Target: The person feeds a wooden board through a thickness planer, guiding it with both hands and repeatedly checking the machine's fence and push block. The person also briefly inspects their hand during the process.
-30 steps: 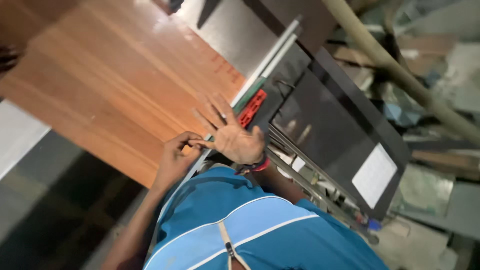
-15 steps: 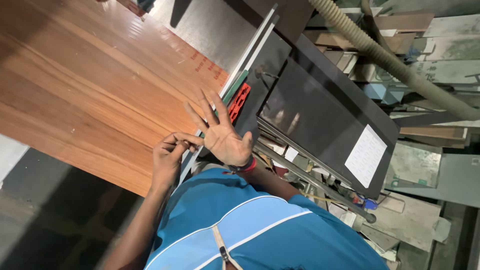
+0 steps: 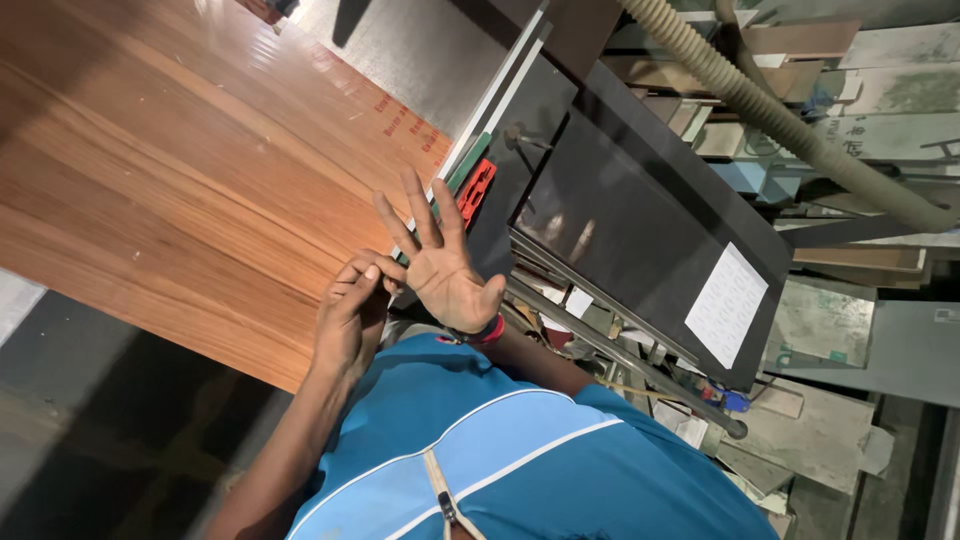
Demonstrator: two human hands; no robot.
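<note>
A worker's right hand [image 3: 445, 270] is held open, palm up and fingers spread, while the left hand [image 3: 352, 305] pinches at a fingertip of it, thumb and fingers pressed together. Just beyond both hands lies a wood-grain laminate sheet [image 3: 170, 180]; to the right hand's far side stands a black machine panel [image 3: 640, 220]. Steady, small picking looks wisest here.

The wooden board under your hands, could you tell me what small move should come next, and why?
Probably lay the open right hand flat on the wooden board: it hovers with spread fingers, while the left hand pinches at the board's edge beside the saw table.
</note>
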